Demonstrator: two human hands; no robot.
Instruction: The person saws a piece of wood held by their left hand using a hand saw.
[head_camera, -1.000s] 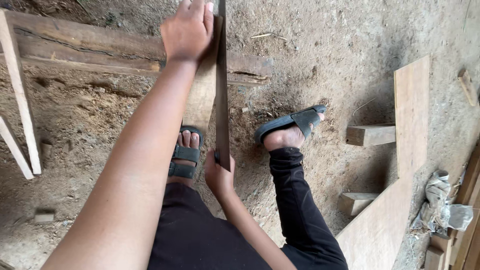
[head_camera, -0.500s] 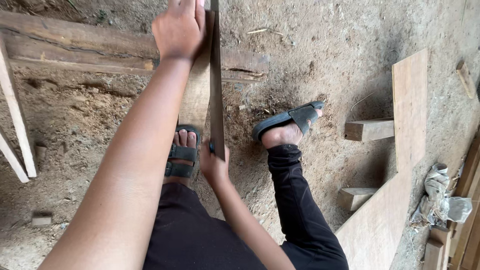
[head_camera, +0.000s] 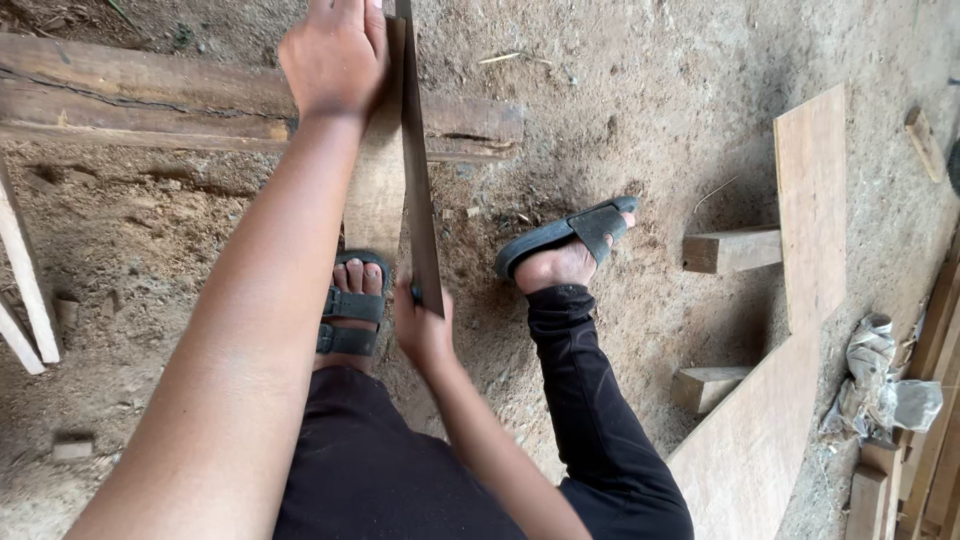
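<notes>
Dirt floor strewn with sawdust and scrap wood; thick weathered beam lying crosswise at top; pale board and small wood blocks off to right; crumpled rag near stacked lumber at far right; thin white slats at left edge.

Left hand far out from body, flat on top of narrow plank, pressing it down, fingers partly cut off by top edge; right hand close to body, closed around near end of saw, handle itself hidden in fist; hands well apart, one at each end of working zone.

Plank long axis running away from body, crossing over beam at far end, near end down by left sandalled foot; saw blade edge-on, dark and thin, long axis parallel to plank, touching plank's right edge, pointing away from body and out of top of view; tip not visible.

Right hand nearer to saw's near end; left hand nearer to far end of plank; right foot turned out to right of blade, apart from it.
</notes>
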